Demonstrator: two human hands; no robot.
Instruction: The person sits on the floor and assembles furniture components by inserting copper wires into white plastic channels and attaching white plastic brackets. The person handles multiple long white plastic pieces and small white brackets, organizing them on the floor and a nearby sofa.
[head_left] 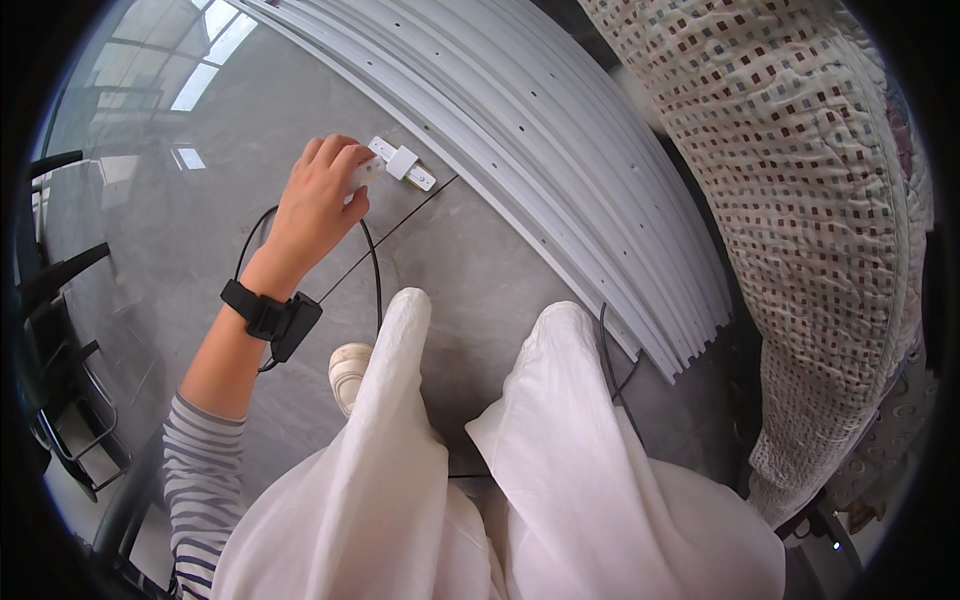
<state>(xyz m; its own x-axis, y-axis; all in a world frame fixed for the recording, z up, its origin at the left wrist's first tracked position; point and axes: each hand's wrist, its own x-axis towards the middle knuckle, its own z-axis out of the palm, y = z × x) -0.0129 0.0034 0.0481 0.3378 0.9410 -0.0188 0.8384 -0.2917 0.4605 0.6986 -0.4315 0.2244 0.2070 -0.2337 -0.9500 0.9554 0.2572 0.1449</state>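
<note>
My left hand (322, 190) reaches out over the grey floor, with its fingers and thumb curled round a small white, partly see-through piece (367, 173). The fingers hide most of that piece, so its kind is not clear. Touching or just beyond my fingertips is a narrow white connector-like part (402, 163), with a raised block across its middle and small screws or holes towards its ends. A black strapped device (272, 316) sits on my left wrist, and a thin black cable loops from it. My right hand does not show.
Long white metal rails (500, 110) with small holes lie side by side from upper left to lower right. A checked quilted cover (800, 190) hangs at the right. Dark chair frames (70, 290) stand at the left. Black cable (376, 265) runs over the floor beside my white shoe (349, 374).
</note>
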